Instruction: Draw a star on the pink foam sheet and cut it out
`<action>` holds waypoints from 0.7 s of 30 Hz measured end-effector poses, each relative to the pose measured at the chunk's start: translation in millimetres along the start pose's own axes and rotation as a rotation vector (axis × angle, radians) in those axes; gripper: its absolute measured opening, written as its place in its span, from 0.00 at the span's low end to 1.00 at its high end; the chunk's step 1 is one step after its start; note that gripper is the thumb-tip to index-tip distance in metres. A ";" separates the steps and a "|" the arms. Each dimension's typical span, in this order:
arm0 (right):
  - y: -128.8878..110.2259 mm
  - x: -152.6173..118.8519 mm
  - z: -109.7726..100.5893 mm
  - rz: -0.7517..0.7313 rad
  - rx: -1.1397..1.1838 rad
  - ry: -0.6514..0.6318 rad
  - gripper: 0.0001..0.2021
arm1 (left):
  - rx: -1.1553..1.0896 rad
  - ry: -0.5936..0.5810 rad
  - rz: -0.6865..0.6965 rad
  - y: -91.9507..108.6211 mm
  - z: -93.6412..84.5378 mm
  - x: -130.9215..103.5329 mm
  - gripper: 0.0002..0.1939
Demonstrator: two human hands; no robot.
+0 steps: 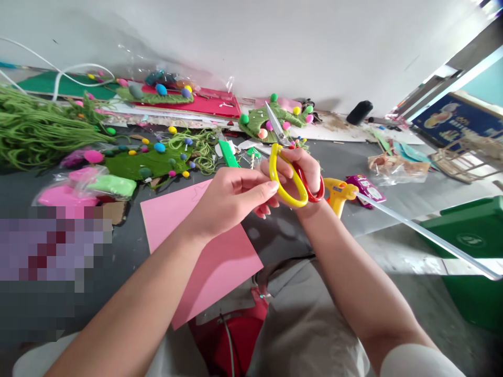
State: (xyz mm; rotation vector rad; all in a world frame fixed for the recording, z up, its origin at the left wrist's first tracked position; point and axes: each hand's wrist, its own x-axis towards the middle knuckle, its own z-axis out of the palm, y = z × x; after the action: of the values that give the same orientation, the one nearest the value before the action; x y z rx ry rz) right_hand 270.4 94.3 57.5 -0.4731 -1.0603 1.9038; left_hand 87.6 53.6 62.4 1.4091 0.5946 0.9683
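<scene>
A: How far along does it look?

B: Early for the pink sheet [223, 283], I'd say. It lies with a faint outline [198, 192] drawn near its far edge, and what I can see of it looks uncut. Elsewhere on the desk [129, 246], a green piece with coloured pompoms [151, 163] seems much nearer finished.

A: And the scissors [281, 137]?

B: Raised beyond the sheet's right side, in the right hand [309, 166]. That grip is closed about the handles — the blades point towards the wall [275, 42] and look nearly together. The left hand [231, 196] has its thumb and fingers drawn in by the yellow loop; whether that grip has hold of it, or of something small, I can't tell.

A: Anything in the way?

B: The left forearm covers part of the sheet. Past it, loose green strands [206, 149] and a green strip [228, 153] crowd the desk (with scraps among them). The yellow glue gun [338, 192] lies near the right forearm — its clear glue stick [424, 233] juts out towards a green bin [467, 225], with a purple packet [367, 191] just beside the gun.
</scene>
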 end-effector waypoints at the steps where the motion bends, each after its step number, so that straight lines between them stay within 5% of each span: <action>1: -0.8 -0.4 -0.7 0.003 -0.040 0.034 0.26 | -0.007 0.004 -0.017 -0.2 -0.4 -0.1 0.11; 7: -7.3 -8.8 0.0 -0.043 -0.294 0.241 0.25 | 0.036 0.043 -0.086 -1.2 0.4 -0.4 0.11; 21: -9.1 -6.2 -5.2 -0.123 -0.462 0.274 0.23 | -0.016 0.079 -0.115 -9.5 3.3 2.7 0.13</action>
State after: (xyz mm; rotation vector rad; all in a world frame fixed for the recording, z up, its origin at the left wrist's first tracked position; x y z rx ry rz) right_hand 281.9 93.9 61.5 -0.8803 -1.3090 1.4318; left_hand 93.7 55.0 54.1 1.3128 0.7176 0.9381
